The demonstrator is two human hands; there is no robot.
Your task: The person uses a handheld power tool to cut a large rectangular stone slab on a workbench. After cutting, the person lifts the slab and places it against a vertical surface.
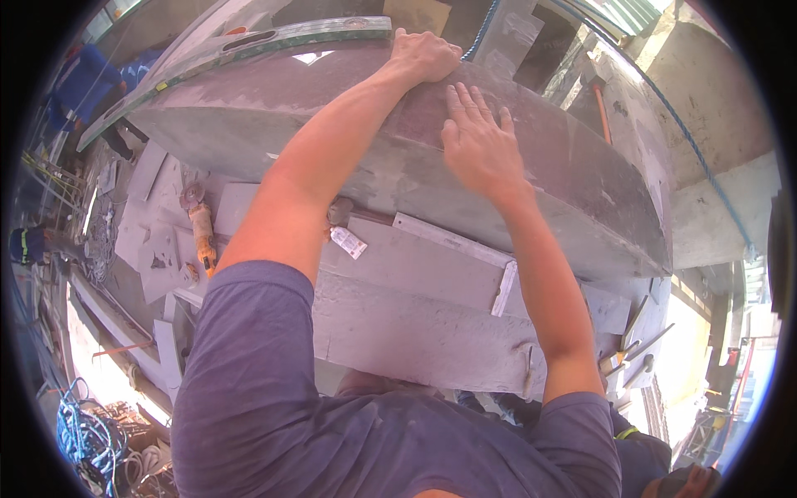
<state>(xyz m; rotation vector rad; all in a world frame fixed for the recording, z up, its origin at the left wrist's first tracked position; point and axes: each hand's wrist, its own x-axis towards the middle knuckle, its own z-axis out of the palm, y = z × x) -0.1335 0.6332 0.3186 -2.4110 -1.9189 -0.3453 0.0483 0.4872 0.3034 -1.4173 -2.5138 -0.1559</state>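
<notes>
My left hand (pixel 423 56) is closed at the far edge of a long, dusty, grey-brown slab (pixel 332 100). Its curled fingers are right by the end of a spirit level (pixel 324 34); what they hold, if anything, is hidden. The level, long with green edges, runs along the slab's far side toward the left. My right hand (pixel 483 137) lies palm down on the slab's top, fingers stretched out and holding nothing. Below the slab, a metal square (pixel 452 238) and a small white packet or tube (pixel 348 242) lie on the grey work surface (pixel 398 324).
An angle grinder (pixel 202 228) with an orange body lies left of my left arm. A tool with an orange handle (pixel 603 114) rests beyond the slab. Blue rope (pixel 693 141) hangs at the right; coiled blue rope (pixel 87 436) lies lower left. Several hand tools (pixel 635 361) lie at the right.
</notes>
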